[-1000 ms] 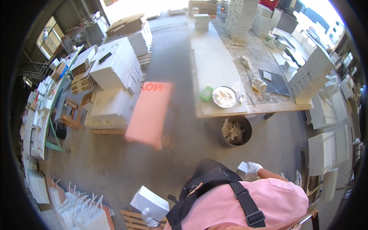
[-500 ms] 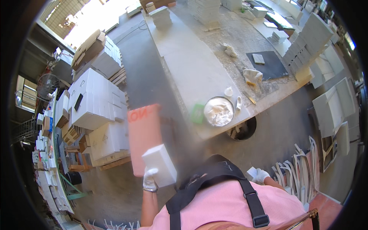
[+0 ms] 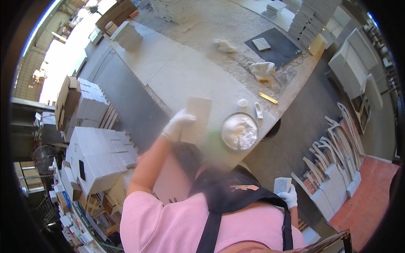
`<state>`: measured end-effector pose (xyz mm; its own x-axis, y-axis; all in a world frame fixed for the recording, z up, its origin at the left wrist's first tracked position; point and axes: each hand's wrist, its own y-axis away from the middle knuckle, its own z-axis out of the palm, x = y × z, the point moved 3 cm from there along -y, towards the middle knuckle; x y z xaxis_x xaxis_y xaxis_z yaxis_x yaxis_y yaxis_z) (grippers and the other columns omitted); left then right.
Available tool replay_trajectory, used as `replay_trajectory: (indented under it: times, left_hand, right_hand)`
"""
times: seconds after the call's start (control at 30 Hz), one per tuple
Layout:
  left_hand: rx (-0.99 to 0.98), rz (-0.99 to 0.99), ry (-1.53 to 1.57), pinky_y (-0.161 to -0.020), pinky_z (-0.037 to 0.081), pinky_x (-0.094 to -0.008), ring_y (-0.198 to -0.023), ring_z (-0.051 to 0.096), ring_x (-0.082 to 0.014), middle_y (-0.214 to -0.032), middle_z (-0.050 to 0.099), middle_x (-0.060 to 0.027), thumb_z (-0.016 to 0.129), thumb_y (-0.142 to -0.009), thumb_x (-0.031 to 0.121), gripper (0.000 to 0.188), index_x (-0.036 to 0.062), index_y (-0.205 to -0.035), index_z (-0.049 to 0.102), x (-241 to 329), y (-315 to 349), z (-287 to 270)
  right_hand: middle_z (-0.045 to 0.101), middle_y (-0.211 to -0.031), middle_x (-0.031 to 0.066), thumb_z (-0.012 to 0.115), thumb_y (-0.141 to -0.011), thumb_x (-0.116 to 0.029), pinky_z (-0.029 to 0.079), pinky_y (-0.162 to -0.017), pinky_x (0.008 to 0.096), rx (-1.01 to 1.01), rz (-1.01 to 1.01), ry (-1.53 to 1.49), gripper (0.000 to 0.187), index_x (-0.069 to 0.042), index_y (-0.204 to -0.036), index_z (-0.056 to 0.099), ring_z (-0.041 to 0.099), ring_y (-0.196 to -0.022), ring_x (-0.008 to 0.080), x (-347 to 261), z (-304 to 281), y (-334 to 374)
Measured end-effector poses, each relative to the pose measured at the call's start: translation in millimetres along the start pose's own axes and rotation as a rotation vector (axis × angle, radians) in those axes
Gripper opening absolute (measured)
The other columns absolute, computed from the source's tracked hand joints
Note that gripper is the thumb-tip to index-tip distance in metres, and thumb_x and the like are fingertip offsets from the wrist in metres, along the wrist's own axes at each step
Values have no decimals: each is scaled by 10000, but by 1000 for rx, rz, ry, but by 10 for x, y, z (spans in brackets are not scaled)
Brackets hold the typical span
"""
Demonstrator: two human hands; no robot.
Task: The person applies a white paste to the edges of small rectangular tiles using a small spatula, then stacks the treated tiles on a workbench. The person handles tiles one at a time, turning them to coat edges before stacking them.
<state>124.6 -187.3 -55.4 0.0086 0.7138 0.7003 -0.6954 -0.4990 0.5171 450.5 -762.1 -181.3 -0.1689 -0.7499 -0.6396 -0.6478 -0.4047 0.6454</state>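
My left hand (image 3: 179, 125), in a white glove, grips the side of a pale rectangular block (image 3: 197, 119) by the near left edge of the long table (image 3: 181, 67). Whether the block touches the tabletop I cannot tell. Low at the right, beside my body, my gloved right hand (image 3: 289, 197) is closed on a smaller whitish-grey block (image 3: 282, 184). A round metal bowl (image 3: 257, 130) of white paste or powder stands on the table's near corner, right of the left hand's block. A blurred green patch (image 3: 214, 142) shows between them.
Near the bowl are a small white lump (image 3: 242, 103), a curved white piece (image 3: 258, 110) and a yellow strip (image 3: 268, 98). A cloth glove (image 3: 262, 71) and a dark mat (image 3: 278, 48) lie farther back. White cartons (image 3: 99, 152) stand left; curved strips (image 3: 333, 152) lean at right.
My left hand has carried its block forward and up, from beside the reddish seat-like object to the table's edge. The right hand still grips its small block. The view has turned.
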Motion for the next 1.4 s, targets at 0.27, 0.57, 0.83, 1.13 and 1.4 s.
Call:
replay_trajectory:
  times: [0.27,0.57,0.83,1.13,1.4]
  left_hand:
    - [-130,-219,-215,-806,579,-330,-911,698,-144,-1003,719,-43,727,-873,196,342,43,-1177,688,133,-728,93]
    - [-254,-148,-539,-875,549,-319,-980,689,-132,-1082,742,-40,687,-928,305,340,66,-1167,728,149,-881,50]
    - [-182,-144,-1040,-839,555,-337,-1013,678,-136,-1134,739,-57,680,-944,397,425,89,-1233,730,462,-768,103]
    - [-187,-164,-810,-874,564,-384,-1052,681,-226,-1259,681,-121,678,-955,483,588,49,-1352,654,638,-1013,-515]
    - [10,-111,-509,-949,537,-378,-1107,671,-263,-1235,680,-163,651,-987,469,597,23,-1383,624,542,-958,-1196]
  right_hand:
    - [704,-1115,120,712,-660,-15,587,-892,394,237,80,-783,676,32,-1317,565,713,-971,279,-183,738,1361]
    - [681,-1239,145,704,-667,-47,573,-953,421,290,-39,-866,797,39,-1433,499,699,-1076,310,-645,1037,1698]
    - [646,-1311,159,740,-649,-115,559,-991,438,199,-223,-931,881,33,-1473,466,675,-1149,321,-1616,1081,1589]
    - [648,-1290,165,736,-711,-141,588,-951,430,184,-252,-1025,801,61,-1445,487,688,-1120,295,-2887,1690,1437]
    - [631,-1347,212,710,-763,-179,566,-1031,464,-285,-168,-1196,840,54,-1509,402,686,-1164,332,-4223,2795,791]
